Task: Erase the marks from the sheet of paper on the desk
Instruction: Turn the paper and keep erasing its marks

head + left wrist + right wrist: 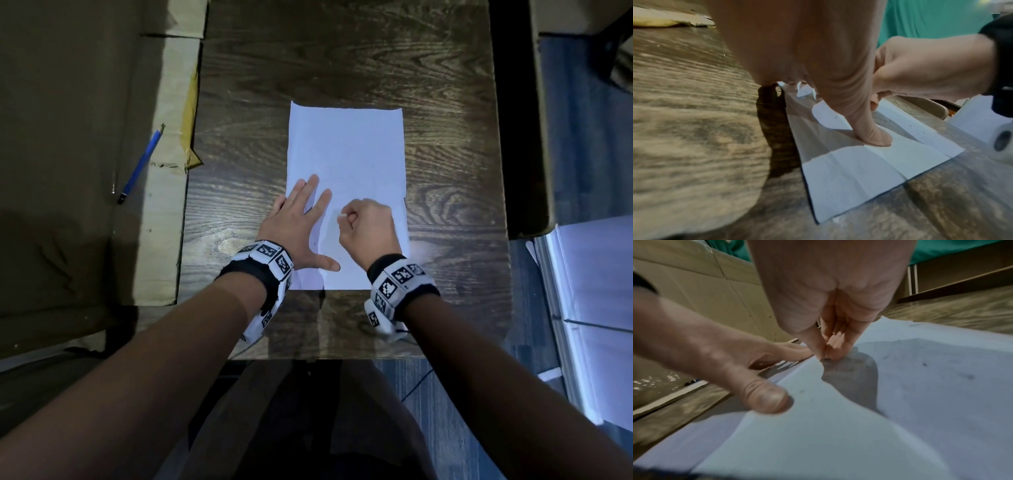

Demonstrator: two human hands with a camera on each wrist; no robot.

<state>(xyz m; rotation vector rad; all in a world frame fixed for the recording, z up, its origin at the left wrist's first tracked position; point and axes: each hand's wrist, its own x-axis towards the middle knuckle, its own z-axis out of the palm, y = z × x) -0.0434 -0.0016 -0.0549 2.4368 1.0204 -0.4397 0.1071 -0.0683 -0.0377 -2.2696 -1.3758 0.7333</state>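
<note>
While your left hand (297, 226) lies flat with fingers spread on the sheet of paper (346, 161) near the desk's (445, 171) front edge, your right hand (368, 224) pinches a small white eraser (341, 216) against the sheet; a blue pen (140, 168) rests on cardboard (68, 137) off the desk's left edge. From the left wrist, your thumb (873, 134) presses the creased, speck-dotted paper. From the right wrist, your fingertips (825, 350) clamp the eraser's dark tip to the sheet beside faint grey marks (968, 376).
</note>
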